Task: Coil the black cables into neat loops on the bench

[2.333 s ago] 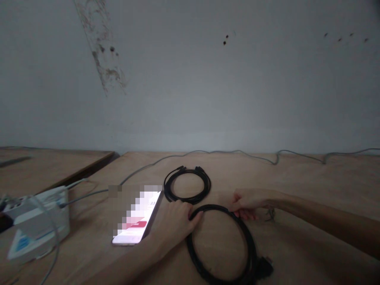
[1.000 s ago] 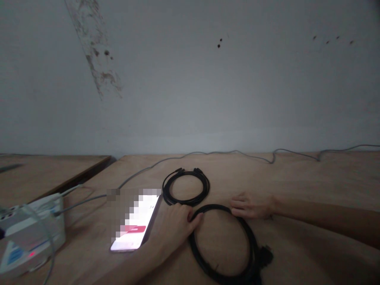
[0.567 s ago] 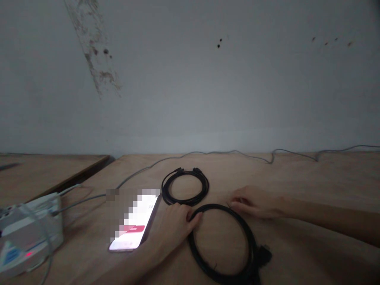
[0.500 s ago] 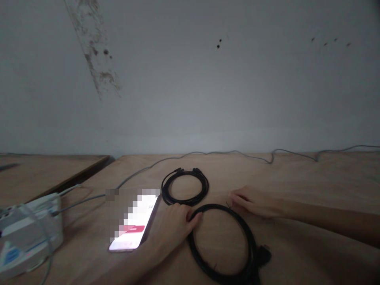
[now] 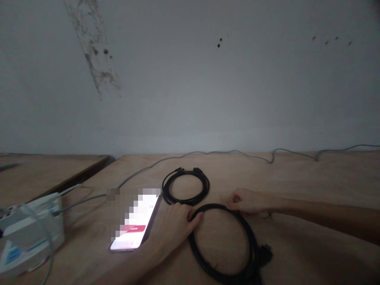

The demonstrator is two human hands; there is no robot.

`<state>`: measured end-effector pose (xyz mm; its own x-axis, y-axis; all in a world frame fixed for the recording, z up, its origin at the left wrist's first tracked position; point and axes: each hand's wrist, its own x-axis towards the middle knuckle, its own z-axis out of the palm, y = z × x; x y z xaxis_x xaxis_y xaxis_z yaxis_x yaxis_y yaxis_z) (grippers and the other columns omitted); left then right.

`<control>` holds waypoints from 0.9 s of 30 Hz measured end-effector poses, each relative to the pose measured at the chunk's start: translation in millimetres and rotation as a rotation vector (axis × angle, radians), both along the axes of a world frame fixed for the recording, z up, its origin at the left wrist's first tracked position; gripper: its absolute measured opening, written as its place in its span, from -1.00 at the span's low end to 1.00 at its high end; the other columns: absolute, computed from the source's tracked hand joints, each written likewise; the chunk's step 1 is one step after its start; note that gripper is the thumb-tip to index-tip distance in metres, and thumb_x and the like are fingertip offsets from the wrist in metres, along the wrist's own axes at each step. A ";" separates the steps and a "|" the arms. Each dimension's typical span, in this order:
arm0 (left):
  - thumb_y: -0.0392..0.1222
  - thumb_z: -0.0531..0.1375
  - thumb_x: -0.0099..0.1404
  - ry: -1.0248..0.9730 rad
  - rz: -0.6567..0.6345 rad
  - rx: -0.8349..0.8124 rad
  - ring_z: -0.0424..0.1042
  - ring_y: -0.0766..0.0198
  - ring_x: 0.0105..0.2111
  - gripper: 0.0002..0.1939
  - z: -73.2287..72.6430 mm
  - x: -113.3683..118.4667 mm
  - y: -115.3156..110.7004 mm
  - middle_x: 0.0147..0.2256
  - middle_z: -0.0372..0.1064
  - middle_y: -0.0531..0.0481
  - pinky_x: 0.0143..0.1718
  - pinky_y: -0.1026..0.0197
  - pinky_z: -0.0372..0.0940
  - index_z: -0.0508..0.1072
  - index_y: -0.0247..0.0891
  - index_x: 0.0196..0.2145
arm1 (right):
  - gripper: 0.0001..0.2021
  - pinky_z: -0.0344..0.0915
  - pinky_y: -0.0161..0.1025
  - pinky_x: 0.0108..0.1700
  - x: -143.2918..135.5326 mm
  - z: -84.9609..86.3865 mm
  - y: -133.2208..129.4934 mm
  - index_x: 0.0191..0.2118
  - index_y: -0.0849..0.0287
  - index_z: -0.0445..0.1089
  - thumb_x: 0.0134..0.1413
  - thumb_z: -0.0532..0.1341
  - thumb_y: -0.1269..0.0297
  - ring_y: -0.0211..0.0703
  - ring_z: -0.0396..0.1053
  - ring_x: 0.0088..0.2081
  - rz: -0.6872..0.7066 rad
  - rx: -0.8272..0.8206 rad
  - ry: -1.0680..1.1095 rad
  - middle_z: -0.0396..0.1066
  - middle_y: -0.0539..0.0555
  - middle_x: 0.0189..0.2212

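Note:
A coiled black cable point(image 5: 252, 245) lies on the wooden table, its dark plug point(image 5: 265, 255) resting at the lower right. My left hand point(image 5: 175, 223) grips the upper left of this ring, thumb across the cable and the other fingers outside it. At the ring's upper right, my right hand point(image 5: 245, 201) is closed in a pinch against the cable; what sits between its fingertips is too small to make out. A thin dark strand point(image 5: 268, 215) pokes out below that hand. Another thin tie end point(image 5: 216, 266) stands up at the ring's bottom.
Just beyond lies a second black cable coil point(image 5: 206, 186). A lit phone point(image 5: 135, 229), partly blurred out, is beside my left forearm. At the far left sits a white power strip point(image 5: 32, 229); a grey cord point(image 5: 166, 159) runs along the wall point(image 5: 190, 99).
My right hand has shifted slightly left and down, its fingers curling tighter against the cable's upper right. The thin strand at its fingertips is out of sight. My left hand stays put.

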<state>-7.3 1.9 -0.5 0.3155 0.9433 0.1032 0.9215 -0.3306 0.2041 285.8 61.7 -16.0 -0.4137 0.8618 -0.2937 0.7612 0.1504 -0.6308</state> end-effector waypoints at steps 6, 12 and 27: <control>0.20 0.05 0.43 -0.004 -0.003 -0.013 0.40 0.18 -0.47 -0.47 2.6 1.9 -0.7 -0.49 0.44 -0.04 -0.48 0.17 -0.10 0.46 -0.21 -0.51 | -0.48 0.12 -0.42 -0.63 6.8 -3.6 3.0 -0.31 0.19 0.46 0.10 0.27 -0.27 -0.30 0.30 -0.58 0.054 -0.061 0.160 0.47 0.06 -0.51; 0.21 0.04 0.44 0.001 0.005 -0.015 0.37 0.21 -0.49 -0.47 5.2 3.0 -2.1 -0.50 0.44 -0.03 -0.48 0.17 -0.10 0.47 -0.22 -0.50 | -0.50 0.20 -0.42 -0.62 8.5 -9.9 1.2 -0.25 0.18 0.40 0.07 0.32 -0.24 -0.32 0.32 -0.60 -0.012 -0.091 0.255 0.45 0.01 -0.53; 0.21 0.02 0.44 0.001 -0.009 -0.003 0.36 0.20 -0.50 -0.45 5.7 2.2 -2.5 -0.51 0.42 -0.03 -0.48 0.16 -0.07 0.47 -0.22 -0.51 | -0.58 0.36 -0.40 -0.54 8.7 -14.9 -6.0 -0.20 0.21 0.49 0.11 0.34 -0.10 -0.29 0.44 -0.55 0.074 -0.047 0.470 0.52 0.03 -0.45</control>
<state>-5.2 -0.6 5.2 0.3238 0.9408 0.0997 0.9187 -0.3379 0.2045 294.6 55.7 -31.0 -0.5707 0.8153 -0.0982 0.3797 0.1561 -0.9118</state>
